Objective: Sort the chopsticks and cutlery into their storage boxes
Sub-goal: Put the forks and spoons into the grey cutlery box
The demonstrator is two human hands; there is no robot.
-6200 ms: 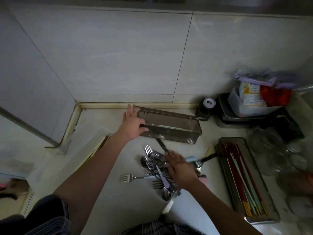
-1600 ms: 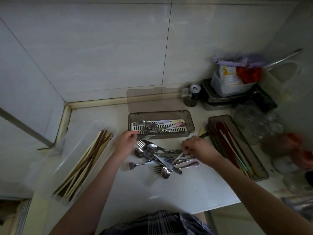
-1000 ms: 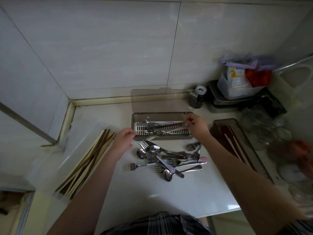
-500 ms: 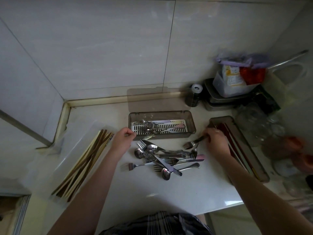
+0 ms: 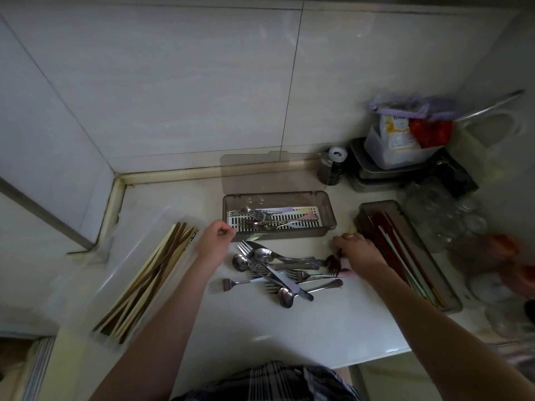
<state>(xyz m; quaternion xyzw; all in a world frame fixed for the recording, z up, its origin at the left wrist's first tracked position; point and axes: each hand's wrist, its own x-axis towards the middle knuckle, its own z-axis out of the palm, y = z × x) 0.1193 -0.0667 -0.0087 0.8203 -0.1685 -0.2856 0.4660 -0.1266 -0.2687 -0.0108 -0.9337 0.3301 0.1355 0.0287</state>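
Observation:
A grey cutlery box (image 5: 330,210) with a white slotted insert holds several forks and pastel-handled pieces. In front of it on the white counter lies a loose pile of cutlery (image 5: 275,270): forks, spoons and a knife. My left hand (image 5: 215,240) is curled in a fist at the box's front left corner, with nothing visible in it. At the pile's right end, my right hand (image 5: 359,251) grips two forks (image 5: 333,263) by their handles, tines pointing left. Wooden chopsticks (image 5: 150,279) fill a clear box (image 5: 95,285) on the left. A brown box (image 5: 451,303) on the right holds red and green chopsticks.
The cutlery box's lid (image 5: 260,172) leans on the tiled wall behind it. A dark jar (image 5: 333,169), stacked trays with a plastic container (image 5: 399,151) and glass jars (image 5: 443,215) crowd the back right. The counter's front edge (image 5: 362,363) is close to my body.
My right hand dropped a piece into the cutlery box, came back to the pile's right end and now grips two forks lower down. My left hand stayed by the box corner.

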